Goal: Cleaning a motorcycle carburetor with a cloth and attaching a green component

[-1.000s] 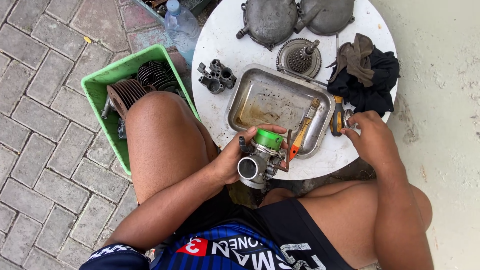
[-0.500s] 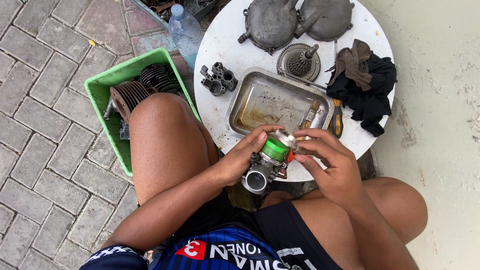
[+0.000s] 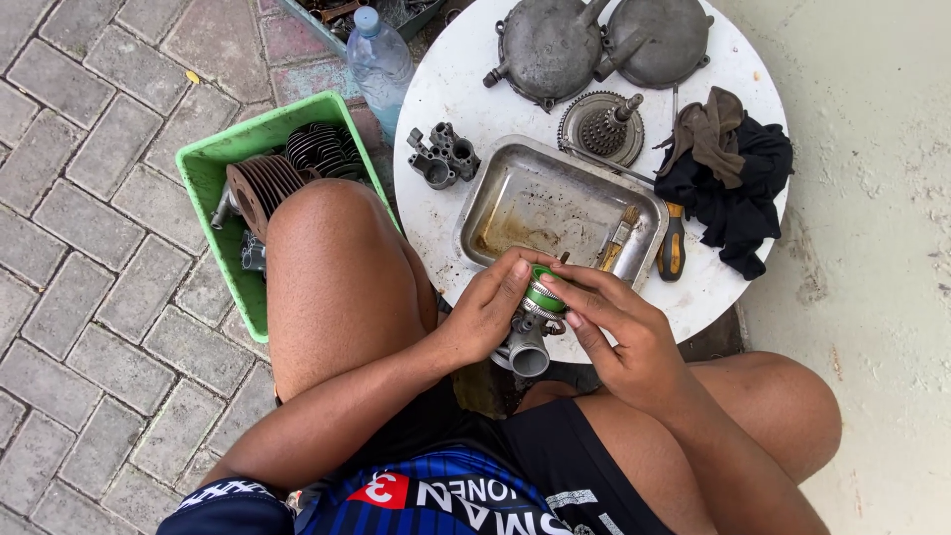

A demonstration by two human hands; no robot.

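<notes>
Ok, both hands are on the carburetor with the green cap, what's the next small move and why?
Probably twist the green cap with the right hand while the left hand steadies the carburetor: the right fingertips already pinch the cap, and the left wraps the body, held off the table over the lap.

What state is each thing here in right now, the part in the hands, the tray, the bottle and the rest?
Carburettor: held by both hands, green cap on top.
Left hand: closed around its side.
Right hand: fingers on the cap.
Metal tray: stained, brush resting on its edge.
Water bottle: upright, capped.
Green crate: holds finned parts.
Dark rag: crumpled.
</notes>
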